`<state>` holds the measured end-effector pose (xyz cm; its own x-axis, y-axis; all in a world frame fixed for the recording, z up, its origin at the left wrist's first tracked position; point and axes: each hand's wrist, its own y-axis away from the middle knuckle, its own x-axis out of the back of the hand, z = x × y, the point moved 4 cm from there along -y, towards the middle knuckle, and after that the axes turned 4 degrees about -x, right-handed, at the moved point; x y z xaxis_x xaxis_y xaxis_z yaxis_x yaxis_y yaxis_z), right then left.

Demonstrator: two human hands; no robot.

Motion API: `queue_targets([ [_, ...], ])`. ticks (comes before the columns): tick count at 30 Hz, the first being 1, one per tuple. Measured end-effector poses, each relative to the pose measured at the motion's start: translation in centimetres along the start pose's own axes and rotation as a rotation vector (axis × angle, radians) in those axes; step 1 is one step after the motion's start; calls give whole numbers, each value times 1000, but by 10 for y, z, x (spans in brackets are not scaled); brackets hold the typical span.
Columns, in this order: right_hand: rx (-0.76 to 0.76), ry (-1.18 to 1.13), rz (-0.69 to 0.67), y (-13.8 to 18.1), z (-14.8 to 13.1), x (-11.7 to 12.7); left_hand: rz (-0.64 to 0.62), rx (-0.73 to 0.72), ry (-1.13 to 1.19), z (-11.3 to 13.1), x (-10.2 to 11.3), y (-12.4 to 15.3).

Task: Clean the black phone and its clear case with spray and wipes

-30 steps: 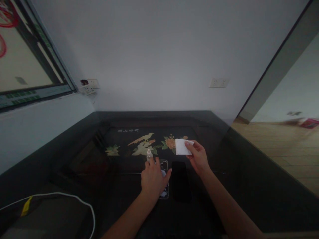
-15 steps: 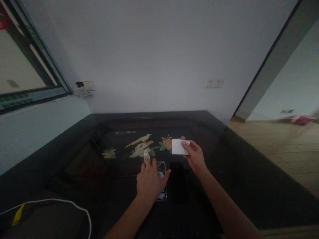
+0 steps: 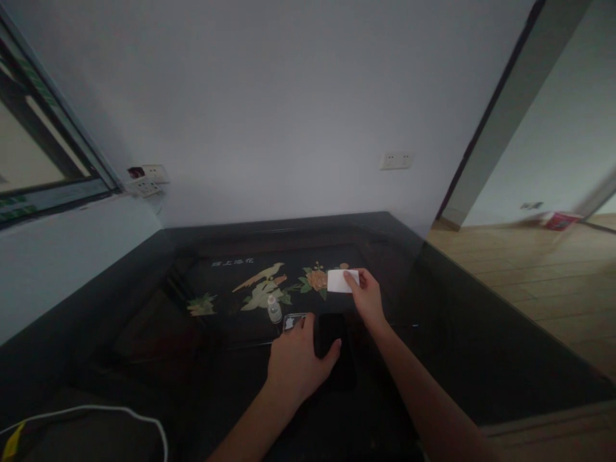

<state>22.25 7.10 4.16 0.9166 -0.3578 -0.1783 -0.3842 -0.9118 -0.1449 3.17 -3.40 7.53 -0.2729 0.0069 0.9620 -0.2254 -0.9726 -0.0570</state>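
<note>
A small white square sheet (image 3: pixel 339 281), paper or cloth, is pinched between thumb and fingers of my right hand (image 3: pixel 368 298) above the table. My left hand (image 3: pixel 298 362) reaches over a patterned clear phone case (image 3: pixel 292 321), covering most of it. Its thumb stands apart over a black phone (image 3: pixel 332 327) that lies beside the case. Whether the left fingers touch either one, I cannot tell. Just beyond the case, a small clear bottle with a white cap (image 3: pixel 274 310) stands upright.
The glossy black table (image 3: pixel 404 256) carries a painted bird and flowers and meets the wall at the back. A white cable (image 3: pixel 96 407) curves across the lower left. Sockets (image 3: pixel 397 160) are on the wall. A red box (image 3: pixel 561 221) sits on the wooden floor at right.
My left hand has moved away from the bottle, nearer to me and right, over the phone case and the phone's edge. The bottle now stands free. My right hand still holds the white sheet.
</note>
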Motion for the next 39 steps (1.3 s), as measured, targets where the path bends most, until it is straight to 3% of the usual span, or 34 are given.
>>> queue_targets([
  [13, -32, -2, 14, -3, 1, 4, -55, 83, -92, 40, -16, -18],
  [19, -14, 10, 16, -5, 1, 4, -90, 114, -126, 43, -33, -27],
  [39, -5, 41, 23, -5, 2, 5, -31, 114, -58, 43, -34, -29],
])
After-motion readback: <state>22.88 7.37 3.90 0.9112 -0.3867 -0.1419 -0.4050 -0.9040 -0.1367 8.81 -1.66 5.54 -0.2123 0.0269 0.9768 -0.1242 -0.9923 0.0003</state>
